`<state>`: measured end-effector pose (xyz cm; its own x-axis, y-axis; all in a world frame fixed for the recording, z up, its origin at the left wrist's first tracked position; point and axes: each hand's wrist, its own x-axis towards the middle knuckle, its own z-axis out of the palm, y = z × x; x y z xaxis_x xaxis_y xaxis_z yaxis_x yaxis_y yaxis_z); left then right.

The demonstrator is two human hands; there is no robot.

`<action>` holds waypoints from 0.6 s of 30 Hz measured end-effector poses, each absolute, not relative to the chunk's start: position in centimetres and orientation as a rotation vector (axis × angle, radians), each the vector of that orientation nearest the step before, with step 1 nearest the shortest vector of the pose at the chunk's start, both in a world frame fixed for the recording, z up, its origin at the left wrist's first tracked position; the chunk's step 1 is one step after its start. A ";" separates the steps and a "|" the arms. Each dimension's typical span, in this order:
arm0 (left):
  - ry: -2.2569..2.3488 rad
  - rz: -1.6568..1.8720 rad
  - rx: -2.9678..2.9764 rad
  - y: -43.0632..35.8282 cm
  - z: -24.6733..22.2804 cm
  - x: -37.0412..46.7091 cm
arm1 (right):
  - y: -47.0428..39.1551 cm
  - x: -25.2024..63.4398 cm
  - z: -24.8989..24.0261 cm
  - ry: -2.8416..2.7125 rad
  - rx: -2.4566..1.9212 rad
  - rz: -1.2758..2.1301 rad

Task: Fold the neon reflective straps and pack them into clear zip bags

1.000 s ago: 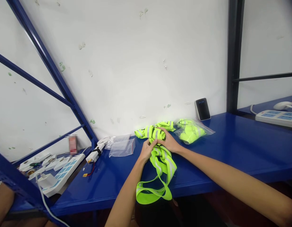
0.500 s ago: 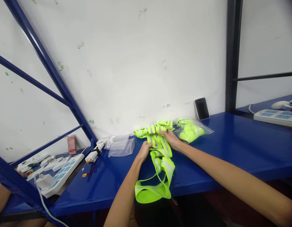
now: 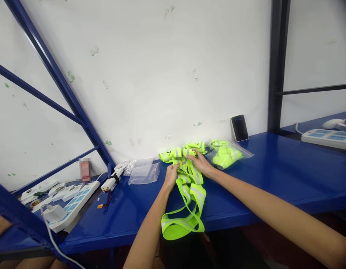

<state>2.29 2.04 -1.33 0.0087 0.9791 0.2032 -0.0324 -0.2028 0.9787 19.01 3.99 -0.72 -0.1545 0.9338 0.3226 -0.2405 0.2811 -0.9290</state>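
A neon yellow reflective strap harness (image 3: 199,194) with silver stripes lies bunched on the blue table, its lower loops drooping over the front edge. My left hand (image 3: 171,175) is closed on its left side, the fingertips partly hidden by the straps. At the upper right of the bundle, my right hand (image 3: 200,163) grips a folded strap between thumb and fingers. More neon yellow straps (image 3: 194,145) lie just behind, near the wall. To the right of my right hand rests a clear zip bag (image 3: 227,156) with similar neon yellow material inside.
Clear plastic bags (image 3: 145,175) lie to the left, beside a white device (image 3: 112,182) with loose wires. A small dark-screened clock (image 3: 240,128) stands against the wall. Power strips (image 3: 77,205) sit at left and far right. A blue frame post (image 3: 69,93) rises on the left.
My left hand has moved slightly up along the straps, and my right hand has shifted a little left. The hanging loop has swung slightly right.
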 end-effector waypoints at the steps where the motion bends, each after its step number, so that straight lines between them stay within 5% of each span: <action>1: 1.112 1.375 1.423 2.0 -1.3 2.2 | 4.0 19.1 -0.7 -1.392 -0.745 1.119; 6: 1.185 1.466 1.732 2.0 -1.5 1.8 | 4.1 19.5 -0.8 -1.570 -0.775 0.888; 18: 0.986 1.555 1.409 2.3 -1.4 1.9 | 4.1 19.4 -1.1 -1.579 -0.706 0.794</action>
